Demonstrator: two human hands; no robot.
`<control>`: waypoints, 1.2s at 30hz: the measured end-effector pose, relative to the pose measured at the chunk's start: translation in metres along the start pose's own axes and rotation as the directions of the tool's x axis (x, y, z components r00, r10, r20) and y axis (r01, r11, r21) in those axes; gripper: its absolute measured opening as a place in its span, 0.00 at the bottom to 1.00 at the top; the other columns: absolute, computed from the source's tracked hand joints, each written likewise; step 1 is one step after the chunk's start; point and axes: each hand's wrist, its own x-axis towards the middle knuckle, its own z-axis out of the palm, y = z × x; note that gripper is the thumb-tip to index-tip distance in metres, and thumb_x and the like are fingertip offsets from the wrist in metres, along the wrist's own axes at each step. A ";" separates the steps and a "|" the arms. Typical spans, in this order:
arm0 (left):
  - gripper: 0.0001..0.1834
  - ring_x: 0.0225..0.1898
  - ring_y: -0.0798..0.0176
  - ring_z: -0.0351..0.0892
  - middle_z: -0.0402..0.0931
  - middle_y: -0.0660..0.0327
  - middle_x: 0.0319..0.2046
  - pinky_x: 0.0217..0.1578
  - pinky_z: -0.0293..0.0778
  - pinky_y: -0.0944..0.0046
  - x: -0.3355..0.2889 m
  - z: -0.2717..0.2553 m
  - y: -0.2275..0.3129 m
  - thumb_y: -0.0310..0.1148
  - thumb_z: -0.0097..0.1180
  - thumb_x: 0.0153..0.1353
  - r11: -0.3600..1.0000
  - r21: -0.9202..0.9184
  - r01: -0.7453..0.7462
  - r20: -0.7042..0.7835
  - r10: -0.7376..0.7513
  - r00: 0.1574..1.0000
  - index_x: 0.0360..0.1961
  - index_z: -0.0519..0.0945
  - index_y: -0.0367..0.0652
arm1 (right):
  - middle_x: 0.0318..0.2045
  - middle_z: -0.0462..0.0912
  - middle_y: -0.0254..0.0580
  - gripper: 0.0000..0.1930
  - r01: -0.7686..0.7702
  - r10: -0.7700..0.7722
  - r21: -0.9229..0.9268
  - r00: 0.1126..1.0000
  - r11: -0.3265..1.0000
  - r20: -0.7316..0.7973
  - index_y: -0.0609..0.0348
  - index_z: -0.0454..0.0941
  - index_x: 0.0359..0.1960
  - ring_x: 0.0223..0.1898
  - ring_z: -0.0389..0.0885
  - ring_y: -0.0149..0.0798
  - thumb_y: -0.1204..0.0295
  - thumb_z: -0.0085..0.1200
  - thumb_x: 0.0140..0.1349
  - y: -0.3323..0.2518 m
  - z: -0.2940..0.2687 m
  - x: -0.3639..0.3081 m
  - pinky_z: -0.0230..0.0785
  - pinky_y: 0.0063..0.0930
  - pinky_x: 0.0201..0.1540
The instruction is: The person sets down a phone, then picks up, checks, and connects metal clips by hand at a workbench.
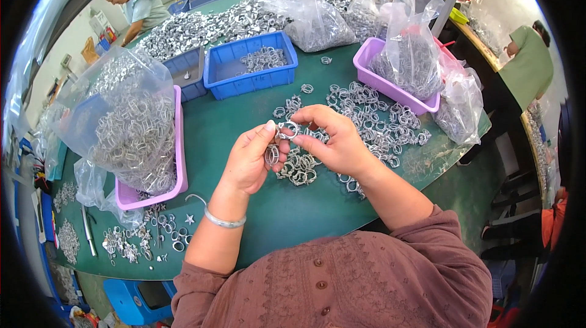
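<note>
My left hand [245,158] is closed with thumb and fingertips on a small silver metal ring [289,131], held upright over the green table. Another silver ring [272,156] hangs against the fingers of that hand. My right hand [334,140] pinches the far side of the upright ring between thumb and index finger. Just below the hands lies a small heap of duller rings [298,169]. A wider spread of silver rings [379,125] covers the table to the right. Fine details on the held ring are too small to tell.
Purple trays [182,145] with clear bags of rings stand left and right. At the back, a blue bin [250,85] holds rings before a large metal heap [235,22]. Left front are loose rings, a star piece [189,219] and a metal tool [89,230]. Other people work nearby.
</note>
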 end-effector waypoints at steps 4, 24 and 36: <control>0.14 0.21 0.73 0.69 0.73 0.64 0.24 0.19 0.65 0.76 0.001 -0.003 0.000 0.37 0.43 0.62 1.000 -0.003 -0.007 0.036 0.007 0.999 0.37 0.74 0.38 | 0.33 0.76 0.44 0.11 -0.054 0.053 0.076 0.999 0.996 0.012 0.63 0.74 0.35 0.34 0.76 0.39 0.77 0.55 0.48 0.000 -0.002 0.002 0.68 0.27 0.36; 0.17 0.28 0.74 0.67 0.72 0.64 0.35 0.28 0.67 0.75 0.000 0.005 -0.004 0.23 0.50 0.54 0.967 0.081 -0.241 0.088 0.234 0.968 0.47 0.71 0.37 | 0.35 0.76 0.41 0.20 -0.027 0.037 0.171 0.998 0.985 -0.056 0.61 0.69 0.46 0.35 0.76 0.33 0.82 0.54 0.48 -0.002 -0.005 -0.006 0.69 0.24 0.38; 0.17 0.30 0.70 0.69 0.72 0.61 0.34 0.27 0.67 0.72 0.014 -0.017 -0.023 0.34 0.46 0.60 0.921 -0.388 -0.031 0.208 0.120 0.971 0.47 0.68 0.36 | 0.36 0.75 0.43 0.19 0.035 -0.026 0.103 0.995 0.994 -0.096 0.61 0.70 0.44 0.38 0.76 0.36 0.83 0.54 0.47 -0.006 -0.003 -0.006 0.70 0.25 0.38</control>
